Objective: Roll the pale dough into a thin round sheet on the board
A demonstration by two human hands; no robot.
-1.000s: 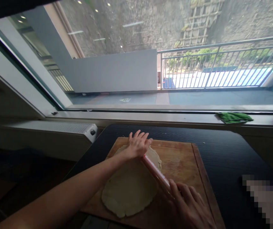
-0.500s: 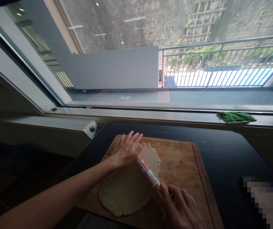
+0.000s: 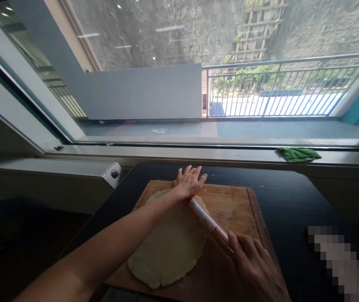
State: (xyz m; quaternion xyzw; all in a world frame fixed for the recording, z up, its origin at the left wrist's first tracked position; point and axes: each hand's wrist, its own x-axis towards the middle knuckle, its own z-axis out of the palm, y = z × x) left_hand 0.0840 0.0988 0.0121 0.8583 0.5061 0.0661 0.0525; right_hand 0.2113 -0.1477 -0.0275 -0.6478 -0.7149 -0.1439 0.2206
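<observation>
A flat, pale sheet of dough (image 3: 169,247) lies on a wooden board (image 3: 229,201), its edge uneven. Across its upper right part slants a rolling pin (image 3: 209,220) with a white and red printed wrap. My left hand (image 3: 190,181) rests palm down over the pin's far end, fingers spread and stretched toward the board's far edge; the palm hides that end. My right hand (image 3: 254,260) is wrapped round the near end of the pin, at the lower right of the board. My left forearm crosses above the dough.
The board sits on a black table (image 3: 280,201). Behind are a windowsill (image 3: 198,154) with a green cloth (image 3: 298,154) and a large window. A white radiator (image 3: 72,167) is at the left. A pixelated area covers something at the lower right of the table.
My left hand has moved right and toward the board's far edge. My right hand and the pin have shifted right. The whole view has shifted slightly.
</observation>
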